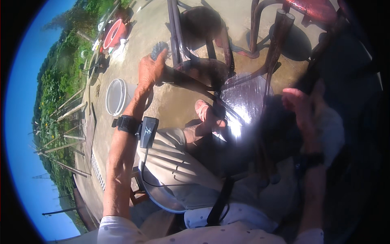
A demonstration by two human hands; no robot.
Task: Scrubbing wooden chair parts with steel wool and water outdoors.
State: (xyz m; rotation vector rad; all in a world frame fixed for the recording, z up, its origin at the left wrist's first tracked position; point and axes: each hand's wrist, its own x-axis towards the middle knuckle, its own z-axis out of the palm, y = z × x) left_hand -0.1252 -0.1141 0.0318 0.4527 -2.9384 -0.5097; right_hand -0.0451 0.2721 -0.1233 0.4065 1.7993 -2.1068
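Note:
My left hand [151, 72] is closed on a dark grey scouring pad [159, 49], its mesh showing above the fingers. Just right of that hand runs a dark brown bar [187, 81] of a chair frame; whether they touch I cannot tell. In the middle, between the dark legs, a shiny round surface [245, 95] glares in the sun; I cannot make out whether it is a seat or a basin. My right hand [301, 106] is beside it, in shadow and haze, its fingers apart and nothing visible in them.
A white bucket [116, 97] stands left of my left forearm. More dark chair legs [174, 30] and a red seat [315, 10] are at the far side. A red basin [114, 33] lies far left, near poles and greenery. My sandalled foot [202, 110] rests below the frame.

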